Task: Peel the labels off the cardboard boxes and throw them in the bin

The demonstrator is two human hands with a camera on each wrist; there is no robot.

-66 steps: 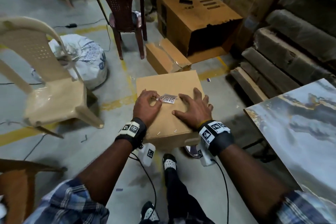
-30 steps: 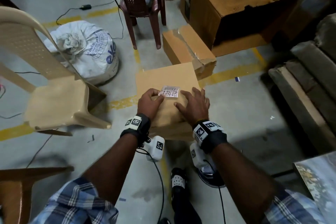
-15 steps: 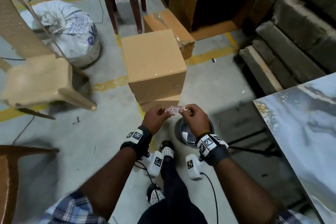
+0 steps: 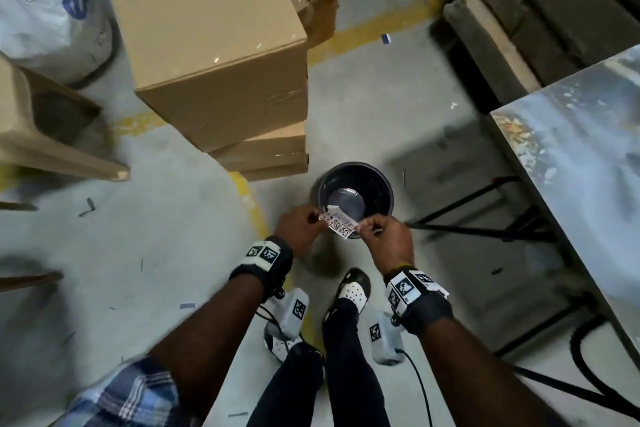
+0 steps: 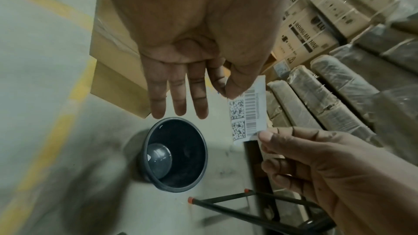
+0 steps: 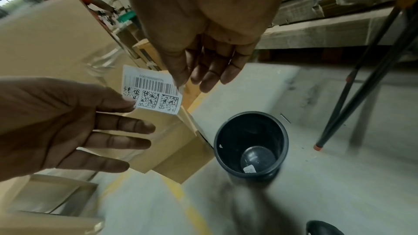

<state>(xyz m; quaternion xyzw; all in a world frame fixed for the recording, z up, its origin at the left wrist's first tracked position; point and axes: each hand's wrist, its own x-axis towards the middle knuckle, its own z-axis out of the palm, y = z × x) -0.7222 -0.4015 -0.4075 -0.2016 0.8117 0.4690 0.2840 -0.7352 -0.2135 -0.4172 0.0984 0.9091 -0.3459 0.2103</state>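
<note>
- And the label [image 4: 340, 225] is off! A second ago it was stuck to the top of the cardboard box [image 4: 211, 35]; now that top is bare and the label hangs in the air between our two hands.
- Our left hand [image 4: 298, 229] pinches one end between thumb and forefinger, its other three fingers stretched out straight in the left wrist view.
- Our right hand [image 4: 387, 240] pinches the opposite end, thumb on the edge, the remaining fingers loosely curled and holding nothing else.
- We've pulled back from the box, and the label now sits over the near rim of the bin [image 4: 384, 187], not yet let go.
- So the peel on this box looks done, and what's left is the drop; the sticky back may cling to a fingertip, so one hand will probably have to flick it free.
- Inside the bin, the right wrist view shows a small white scrap [image 6: 249, 169] that looks like a label already lying at the bottom.
- The floor [image 4: 166, 253] is grey concrete with worn yellow lines, and the box rests on flatter boxes just beside the bin.
- Around us: a cream plastic chair [image 4: 45, 135] and a white sack [image 4: 45, 21] to the left, a marbled tabletop [image 4: 588, 135] to the right, wrapped bundles [image 4: 526, 28] beyond it.
</note>
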